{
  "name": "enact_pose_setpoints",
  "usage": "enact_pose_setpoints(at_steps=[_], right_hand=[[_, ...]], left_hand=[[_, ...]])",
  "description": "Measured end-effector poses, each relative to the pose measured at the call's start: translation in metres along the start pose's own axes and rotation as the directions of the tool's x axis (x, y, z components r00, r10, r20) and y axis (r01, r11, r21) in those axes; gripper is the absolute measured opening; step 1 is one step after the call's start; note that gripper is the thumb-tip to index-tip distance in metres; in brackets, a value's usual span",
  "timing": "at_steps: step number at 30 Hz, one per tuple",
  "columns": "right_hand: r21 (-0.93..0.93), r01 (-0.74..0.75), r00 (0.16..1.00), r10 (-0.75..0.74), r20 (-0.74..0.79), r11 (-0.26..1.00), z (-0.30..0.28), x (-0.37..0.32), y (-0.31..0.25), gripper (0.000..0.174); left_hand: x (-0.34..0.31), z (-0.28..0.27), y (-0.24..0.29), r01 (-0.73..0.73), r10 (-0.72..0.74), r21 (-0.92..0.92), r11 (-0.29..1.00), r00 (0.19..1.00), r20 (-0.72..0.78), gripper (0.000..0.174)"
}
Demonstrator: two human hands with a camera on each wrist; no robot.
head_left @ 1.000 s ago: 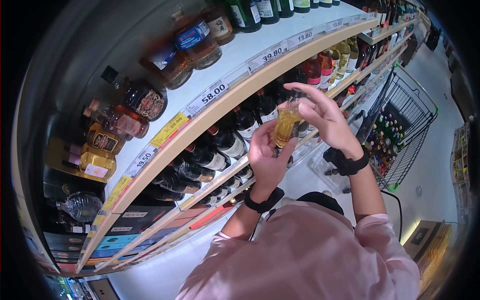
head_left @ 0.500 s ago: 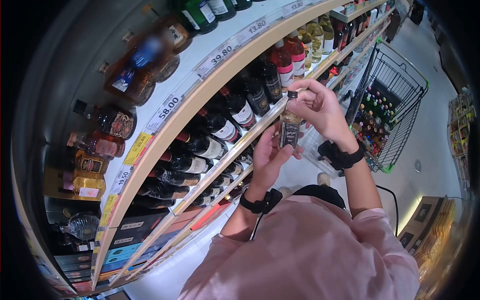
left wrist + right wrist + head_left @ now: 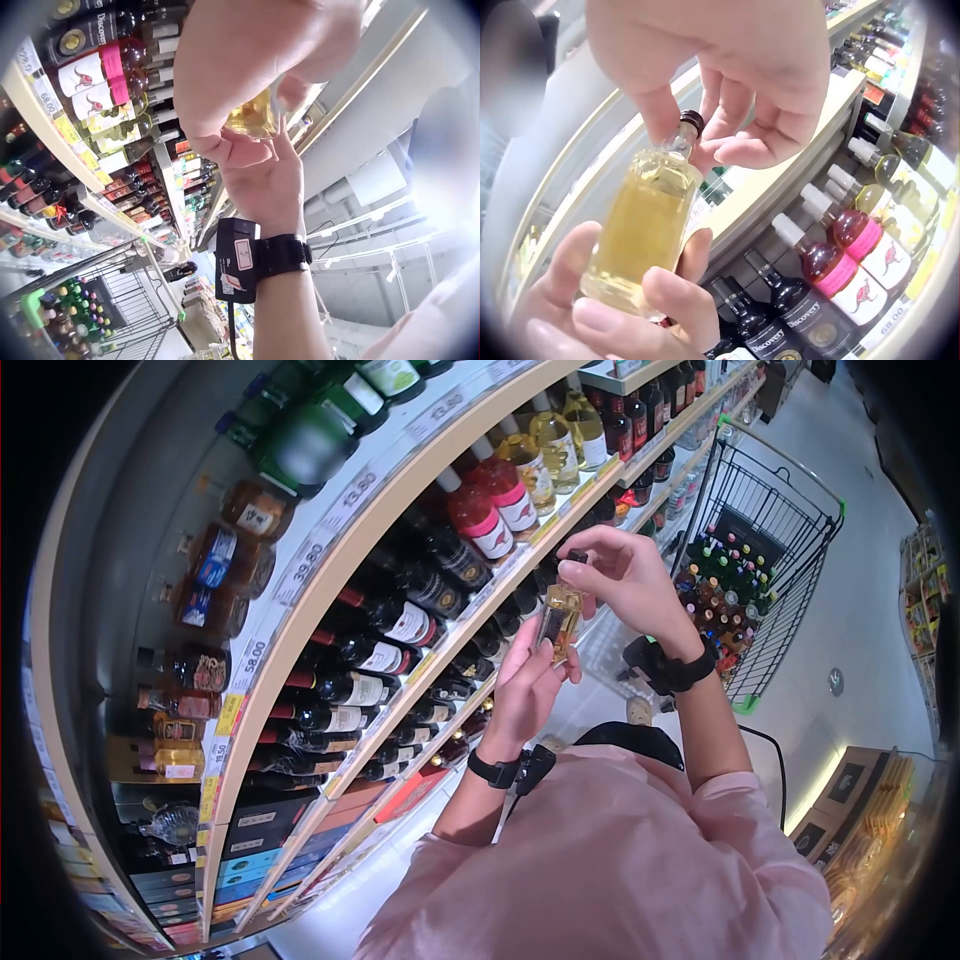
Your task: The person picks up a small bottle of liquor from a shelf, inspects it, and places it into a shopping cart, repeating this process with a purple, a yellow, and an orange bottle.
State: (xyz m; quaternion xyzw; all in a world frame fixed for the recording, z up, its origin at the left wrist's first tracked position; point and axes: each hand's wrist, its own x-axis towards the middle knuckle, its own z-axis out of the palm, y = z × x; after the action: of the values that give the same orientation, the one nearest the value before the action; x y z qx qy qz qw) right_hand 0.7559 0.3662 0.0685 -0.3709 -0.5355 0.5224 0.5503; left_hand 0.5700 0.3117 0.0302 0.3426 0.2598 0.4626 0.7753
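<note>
A small clear glass bottle [image 3: 560, 615] of pale golden liquid is between my two hands, in front of the shelves. My left hand [image 3: 525, 690] holds its lower part, with thumb and fingers on opposite sides in the right wrist view. At the top, my right hand [image 3: 635, 580] pinches the neck just below the dark cap [image 3: 692, 118]. The bottle leans, cap end toward my right hand. A dark label shows edge-on in the head view, while a bare glass side faces the right wrist camera. In the left wrist view, fingers hide most of the golden bottle [image 3: 253, 116].
Shelves of wine bottles [image 3: 385, 657] run along my left, with pink-labelled bottles [image 3: 480, 525] farther along. Liquor bottles [image 3: 215, 560] stand on the upper shelf. To the right is a wire shopping cart [image 3: 790, 510] loaded with several capped bottles. Stacked boxes [image 3: 840, 785] stand at the lower right.
The bottle has been turned: its dark label came to face the head camera, then rotated sideways. My right fingers have shifted at the neck. The head view has swung along the shelves.
</note>
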Motion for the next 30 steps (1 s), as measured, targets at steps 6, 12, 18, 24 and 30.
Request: enact_pose_setpoints(at_steps=[6,12,18,24,30], right_hand=[[0.047,0.002,1.0,-0.002,0.012,0.999,-0.072,0.001,-0.003,0.023],[0.083,0.068,0.997,-0.07,0.017,0.994,-0.13,-0.002,0.006,0.021],[-0.018,-0.003,1.0,0.002,-0.026,1.0,-0.171,0.0,0.02,0.019],[0.102,0.067,0.996,-0.073,0.054,0.992,-0.192,-0.004,0.019,0.024],[-0.045,0.0,1.0,0.0,-0.005,0.999,-0.213,-0.009,0.021,0.024]], left_hand=[[0.039,0.04,-0.03,0.073,-0.076,0.073,0.995,0.996,0.039,0.04],[0.074,0.064,-0.069,0.232,-0.231,-0.226,0.946,0.972,0.028,0.043],[0.092,0.093,-0.094,0.074,-0.06,0.092,0.993,0.988,-0.142,0.041],[0.099,0.096,-0.103,0.263,-0.268,-0.261,0.929,0.963,0.018,0.048],[0.104,0.11,-0.116,0.166,-0.172,-0.055,0.984,0.979,-0.106,0.052]])
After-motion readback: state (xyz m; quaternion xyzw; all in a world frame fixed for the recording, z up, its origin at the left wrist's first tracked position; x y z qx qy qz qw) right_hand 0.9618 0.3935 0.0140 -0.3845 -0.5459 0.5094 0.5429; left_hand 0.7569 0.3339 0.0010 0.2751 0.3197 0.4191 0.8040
